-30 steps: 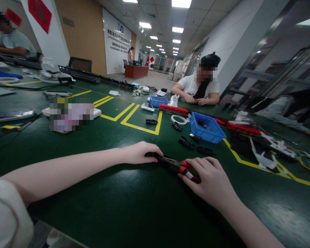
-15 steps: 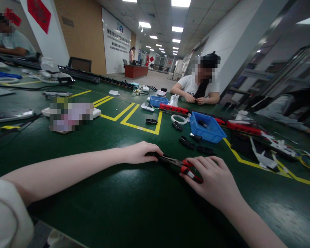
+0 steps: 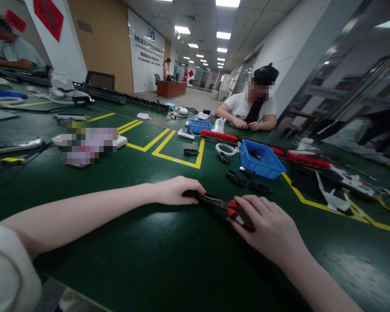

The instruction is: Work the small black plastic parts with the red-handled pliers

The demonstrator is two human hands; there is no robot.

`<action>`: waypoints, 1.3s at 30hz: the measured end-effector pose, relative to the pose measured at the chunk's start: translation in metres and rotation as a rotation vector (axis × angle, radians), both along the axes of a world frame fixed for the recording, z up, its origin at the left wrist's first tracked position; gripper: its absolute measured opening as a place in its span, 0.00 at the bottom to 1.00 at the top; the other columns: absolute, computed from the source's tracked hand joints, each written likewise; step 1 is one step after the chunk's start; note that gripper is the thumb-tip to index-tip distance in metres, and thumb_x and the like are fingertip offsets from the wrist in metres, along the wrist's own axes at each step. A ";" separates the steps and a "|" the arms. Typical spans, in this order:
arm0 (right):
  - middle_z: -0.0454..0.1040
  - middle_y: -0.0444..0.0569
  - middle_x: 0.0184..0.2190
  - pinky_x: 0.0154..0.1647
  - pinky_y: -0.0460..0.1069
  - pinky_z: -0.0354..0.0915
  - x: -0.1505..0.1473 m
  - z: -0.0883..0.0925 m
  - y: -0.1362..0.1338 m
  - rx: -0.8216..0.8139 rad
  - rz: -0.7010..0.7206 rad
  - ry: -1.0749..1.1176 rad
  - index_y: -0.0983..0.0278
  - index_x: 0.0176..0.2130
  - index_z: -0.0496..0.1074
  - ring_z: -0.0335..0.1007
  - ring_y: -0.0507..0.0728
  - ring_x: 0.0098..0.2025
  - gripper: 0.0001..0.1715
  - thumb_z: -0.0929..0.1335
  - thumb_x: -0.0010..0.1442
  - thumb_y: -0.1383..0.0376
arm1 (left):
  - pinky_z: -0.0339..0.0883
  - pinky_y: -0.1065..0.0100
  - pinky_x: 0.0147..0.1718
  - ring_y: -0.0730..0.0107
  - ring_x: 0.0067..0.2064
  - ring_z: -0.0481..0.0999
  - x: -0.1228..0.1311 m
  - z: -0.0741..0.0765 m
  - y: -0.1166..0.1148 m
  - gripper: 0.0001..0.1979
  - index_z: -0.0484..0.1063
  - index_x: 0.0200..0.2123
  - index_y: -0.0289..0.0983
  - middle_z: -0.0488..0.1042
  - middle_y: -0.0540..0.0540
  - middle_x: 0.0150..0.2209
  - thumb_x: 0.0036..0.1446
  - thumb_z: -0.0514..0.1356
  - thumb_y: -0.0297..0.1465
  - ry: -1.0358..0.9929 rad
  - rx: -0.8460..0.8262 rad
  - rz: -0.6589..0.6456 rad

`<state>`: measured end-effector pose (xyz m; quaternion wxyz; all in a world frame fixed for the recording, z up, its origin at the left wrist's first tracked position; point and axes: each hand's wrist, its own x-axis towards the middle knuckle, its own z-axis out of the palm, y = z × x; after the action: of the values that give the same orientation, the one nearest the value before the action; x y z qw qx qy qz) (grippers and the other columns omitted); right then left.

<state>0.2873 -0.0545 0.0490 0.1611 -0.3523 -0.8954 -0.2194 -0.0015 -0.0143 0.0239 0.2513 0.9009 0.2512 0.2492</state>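
My right hand [image 3: 269, 221] is closed around the red-and-black handles of a pair of needle-nose pliers [image 3: 233, 211]. The jaws point left and reach a small black part [image 3: 192, 193] pinched by my left hand [image 3: 177, 190]. Most of that part is hidden by my fingers, and I cannot tell whether the jaws grip it or only touch it. Both hands are low over the green table [image 3: 143, 264]. Beyond the pliers lie loose black plastic parts [image 3: 235, 178], with another black part [image 3: 190, 152] near the yellow tape.
A blue bin [image 3: 263, 160] holding a dark part stands at right, beside a white ring [image 3: 225, 149] and a red strip [image 3: 218, 136]. A smaller blue bin [image 3: 199, 126] is farther back. A phone [image 3: 89, 147] lies at left. Another person [image 3: 250, 108] sits across the table.
Hardly anything differs. Both hands hold nearly the same pose, with the pliers still against the black part; the view has shifted very slightly.
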 end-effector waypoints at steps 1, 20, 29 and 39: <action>0.75 0.59 0.44 0.38 0.55 0.68 0.000 0.000 0.000 0.001 0.000 0.000 0.68 0.48 0.73 0.72 0.62 0.41 0.22 0.66 0.60 0.57 | 0.68 0.64 0.50 0.65 0.50 0.75 0.000 0.000 0.000 0.15 0.71 0.49 0.36 0.75 0.42 0.50 0.58 0.63 0.25 0.005 0.001 0.000; 0.77 0.51 0.39 0.35 0.51 0.71 -0.004 -0.002 0.002 -0.211 -0.053 0.095 0.62 0.46 0.73 0.74 0.57 0.37 0.19 0.67 0.59 0.55 | 0.66 0.61 0.55 0.62 0.56 0.71 -0.002 -0.006 -0.003 0.13 0.69 0.50 0.36 0.72 0.40 0.54 0.62 0.58 0.25 0.049 0.104 0.023; 0.77 0.51 0.39 0.35 0.52 0.69 -0.005 -0.002 0.005 -0.147 -0.089 0.050 0.64 0.45 0.73 0.74 0.59 0.39 0.20 0.67 0.59 0.54 | 0.65 0.59 0.54 0.62 0.55 0.71 -0.001 -0.009 0.001 0.13 0.69 0.49 0.37 0.73 0.41 0.51 0.61 0.59 0.26 0.070 0.175 0.067; 0.76 0.52 0.41 0.37 0.53 0.69 0.001 -0.003 0.006 -0.139 -0.068 0.062 0.63 0.47 0.72 0.73 0.59 0.40 0.21 0.67 0.59 0.53 | 0.68 0.63 0.48 0.64 0.49 0.73 0.000 -0.006 0.000 0.12 0.69 0.49 0.36 0.74 0.43 0.47 0.61 0.61 0.28 0.079 0.087 0.067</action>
<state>0.2886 -0.0484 0.0457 0.1562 -0.3995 -0.8906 -0.1509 -0.0018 -0.0142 0.0184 0.1935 0.9112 0.2798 0.2323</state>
